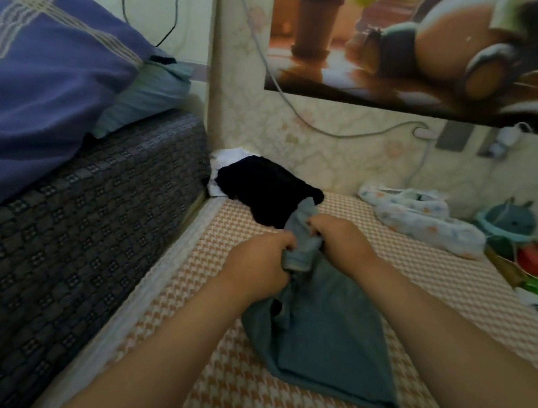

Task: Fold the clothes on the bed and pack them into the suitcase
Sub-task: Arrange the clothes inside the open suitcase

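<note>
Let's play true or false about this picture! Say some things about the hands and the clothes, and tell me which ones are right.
1. The left hand and the right hand both grip the blue-grey garment. True.
2. The black garment is packed inside a suitcase. False: it lies bunched on the bed, just beyond the hands.
3. A poster hangs on the wall. True.
4. The purple pillow lies under the hands. False: it sits off to the left, higher up.
</note>
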Demonstrator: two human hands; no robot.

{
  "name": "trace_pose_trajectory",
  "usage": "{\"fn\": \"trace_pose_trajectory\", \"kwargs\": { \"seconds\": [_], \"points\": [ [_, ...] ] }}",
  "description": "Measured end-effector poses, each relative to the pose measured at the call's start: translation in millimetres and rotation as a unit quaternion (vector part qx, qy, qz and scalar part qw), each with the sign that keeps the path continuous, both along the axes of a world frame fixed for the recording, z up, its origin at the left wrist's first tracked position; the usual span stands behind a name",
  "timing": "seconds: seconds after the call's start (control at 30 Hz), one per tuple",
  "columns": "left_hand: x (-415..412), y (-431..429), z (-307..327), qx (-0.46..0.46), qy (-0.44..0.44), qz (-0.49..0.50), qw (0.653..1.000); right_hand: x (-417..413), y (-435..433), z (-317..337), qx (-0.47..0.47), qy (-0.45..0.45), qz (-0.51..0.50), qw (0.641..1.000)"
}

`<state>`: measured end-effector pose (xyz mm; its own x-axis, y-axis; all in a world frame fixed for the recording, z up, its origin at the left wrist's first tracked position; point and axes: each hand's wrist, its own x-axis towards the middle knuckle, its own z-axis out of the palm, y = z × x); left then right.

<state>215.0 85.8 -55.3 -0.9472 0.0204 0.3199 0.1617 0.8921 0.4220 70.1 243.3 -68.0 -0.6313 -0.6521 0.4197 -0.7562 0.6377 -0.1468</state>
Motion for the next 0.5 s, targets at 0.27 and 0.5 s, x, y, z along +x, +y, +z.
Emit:
{"fn": "trace_pose_trajectory", "kwargs": {
  "seconds": [0.27,0.5],
  "points": [
    [5,96,-3,0.103,-0.316,-0.215,0.918,26,115,-46,0.107,-0.266,-0.119,0.951],
    [9,49,-43,-0.055,-0.174,-0.132,0.974,59,119,-54,-0.009,-0.181,-0.157,0.971]
  ]
}}
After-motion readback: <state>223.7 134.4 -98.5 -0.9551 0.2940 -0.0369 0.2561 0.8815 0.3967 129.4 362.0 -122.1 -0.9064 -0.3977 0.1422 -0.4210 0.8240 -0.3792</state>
